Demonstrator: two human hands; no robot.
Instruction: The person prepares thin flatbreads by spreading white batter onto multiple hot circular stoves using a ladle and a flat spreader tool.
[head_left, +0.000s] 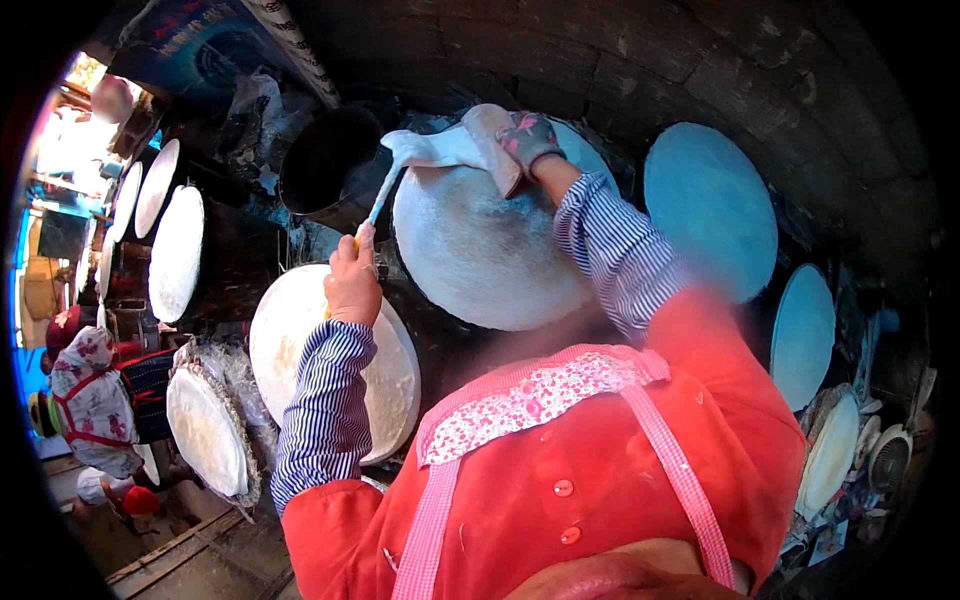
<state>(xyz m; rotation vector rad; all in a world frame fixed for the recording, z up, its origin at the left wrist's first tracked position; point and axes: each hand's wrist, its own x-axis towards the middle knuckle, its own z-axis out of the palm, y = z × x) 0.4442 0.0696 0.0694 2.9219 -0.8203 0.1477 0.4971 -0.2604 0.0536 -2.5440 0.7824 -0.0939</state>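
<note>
My bare left hand [352, 282] is closed round a thin stick [376, 208] with a yellowish handle and a whitish upper end. That end meets a soft white mass [432, 150], cloth or dough, I cannot tell which. Stretched forward, my right hand [530, 140], in a grey and pink glove, grips a pale flat pad [492, 145] at the right end of the white mass. Both are over the far part of a large round white surface [490, 250], greyish in its middle. Below my left hand lies another round whitish disc [395, 385].
A dark bucket [330, 165] stands left of the large round. More white discs lie at right [710, 210] and far left [177, 255]. A brick wall [640, 60] runs behind. At left, another person [95, 400] wears a floral top. A small fan [889, 460] is far right.
</note>
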